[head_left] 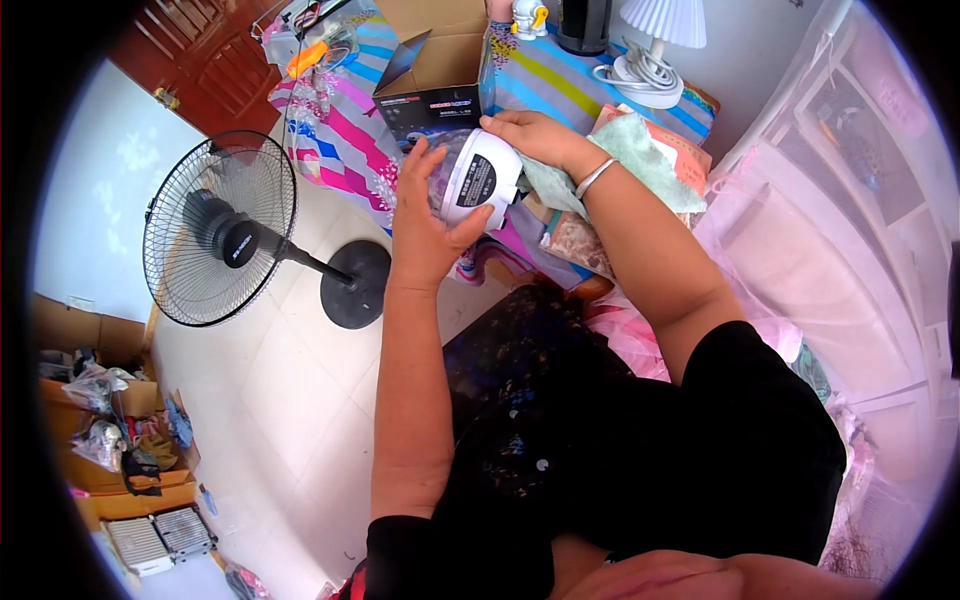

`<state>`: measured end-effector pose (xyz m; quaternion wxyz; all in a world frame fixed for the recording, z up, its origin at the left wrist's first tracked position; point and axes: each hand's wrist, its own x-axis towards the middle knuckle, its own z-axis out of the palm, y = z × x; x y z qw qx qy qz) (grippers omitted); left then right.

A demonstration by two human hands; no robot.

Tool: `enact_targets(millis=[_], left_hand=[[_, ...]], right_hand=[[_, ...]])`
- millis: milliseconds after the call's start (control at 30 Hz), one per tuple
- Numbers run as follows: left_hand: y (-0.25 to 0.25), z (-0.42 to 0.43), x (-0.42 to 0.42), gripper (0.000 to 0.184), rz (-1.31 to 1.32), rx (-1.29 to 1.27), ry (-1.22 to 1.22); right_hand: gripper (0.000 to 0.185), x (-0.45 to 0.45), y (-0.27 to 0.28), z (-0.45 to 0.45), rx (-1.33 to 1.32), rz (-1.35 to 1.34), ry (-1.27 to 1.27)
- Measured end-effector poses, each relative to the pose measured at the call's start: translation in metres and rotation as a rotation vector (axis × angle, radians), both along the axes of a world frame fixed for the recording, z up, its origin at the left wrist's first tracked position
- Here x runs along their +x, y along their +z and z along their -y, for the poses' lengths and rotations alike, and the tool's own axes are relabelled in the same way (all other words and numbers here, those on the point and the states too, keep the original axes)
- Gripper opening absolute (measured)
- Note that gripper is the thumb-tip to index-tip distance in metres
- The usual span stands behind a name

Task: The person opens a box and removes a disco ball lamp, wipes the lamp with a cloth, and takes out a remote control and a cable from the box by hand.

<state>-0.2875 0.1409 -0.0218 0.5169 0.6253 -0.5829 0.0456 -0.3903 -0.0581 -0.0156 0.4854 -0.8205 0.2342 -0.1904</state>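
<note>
A white rounded device with a black printed label [478, 182] is held between my two hands, tilted so its label faces up toward me. Its far left side looks like a see-through dome. My left hand [430, 205] grips the dome side, fingers on the left and thumb along the lower edge. From the upper right, my right hand [540, 138] curls over the device's top edge; some of its fingers are hidden. A pale green cloth [640, 160] lies under my right wrist, and whether the hand touches it I cannot tell. Just behind the device stands an open black printed box [435, 105].
A striped tablecloth [540, 75] covers the table, with a white pleated lamp [660, 40] and a small white-and-yellow figurine [530, 18]. A black standing fan [225, 225] is at left. Cardboard boxes of goods [125, 400] sit lower left; pink netting [800, 220] hangs at right.
</note>
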Motion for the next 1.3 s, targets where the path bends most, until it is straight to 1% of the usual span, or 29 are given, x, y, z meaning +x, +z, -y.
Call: enact_targets(millis=[67,133,167,233,267,333,367,433,500,567,667,800,867,967,1033,1067,1167,1267,1300], left_hand=[[0.001,-0.003,-0.002,0.081,-0.019,0.012,-0.005],[0.003,-0.004,-0.006,0.086,-0.003,0.030,0.012],[0.004,-0.005,-0.008,0.086,0.004,0.032,0.013],[0.007,-0.006,-0.012,0.091,0.087,0.012,0.085],[0.009,-0.006,-0.011,0.096,0.106,0.025,0.072],[0.014,-0.005,-0.012,0.097,0.119,0.027,0.037],[0.016,-0.005,-0.013,0.099,0.125,0.030,0.002],[0.014,0.000,-0.015,0.101,0.179,0.010,0.000],[0.013,0.001,-0.017,0.100,0.236,0.001,0.018],[0.015,0.000,-0.017,0.101,0.236,0.016,0.023],[0.018,-0.003,-0.017,0.102,0.240,0.091,0.050],[0.023,-0.005,-0.023,0.105,0.138,0.128,0.070],[0.023,-0.005,-0.024,0.105,0.104,0.149,0.076],[0.024,-0.003,-0.021,0.108,0.131,0.174,0.048],[0.019,0.000,-0.020,0.109,0.177,0.100,0.026],[0.015,0.002,-0.021,0.109,0.180,0.100,0.026],[0.009,0.006,-0.022,0.110,0.247,0.064,0.052],[0.011,0.007,-0.023,0.106,0.227,0.056,0.030],[0.014,0.007,-0.022,0.102,0.208,0.078,0.027]], right_hand=[[0.053,0.002,-0.004,0.002,0.009,0.006,0.010],[0.046,0.001,-0.009,0.004,0.025,0.065,0.027],[0.046,0.002,-0.011,0.007,0.027,0.072,0.028],[0.047,0.001,-0.014,0.012,0.116,0.157,0.124],[0.047,-0.001,-0.014,0.013,0.116,0.163,0.125],[0.038,-0.005,-0.011,0.013,0.211,0.290,0.168],[0.038,-0.008,-0.008,0.011,0.210,0.295,0.169],[0.031,-0.013,-0.004,0.006,0.440,0.453,0.179],[0.028,-0.014,-0.004,0.010,0.393,0.482,0.160],[0.026,-0.012,-0.006,0.013,0.349,0.456,0.185],[0.025,-0.010,-0.008,0.013,0.337,0.446,0.188],[0.028,-0.009,-0.009,0.014,0.322,0.458,0.172],[0.027,-0.008,-0.011,0.015,0.261,0.428,0.132],[0.028,-0.011,-0.009,0.014,0.270,0.456,0.143],[0.025,-0.015,-0.005,0.012,0.319,0.494,0.160],[0.023,-0.017,-0.003,0.010,0.367,0.527,0.176],[0.023,-0.019,-0.001,0.012,0.392,0.567,0.175],[0.023,-0.021,0.001,0.010,0.413,0.580,0.174],[0.023,-0.021,0.001,0.010,0.411,0.583,0.173]])
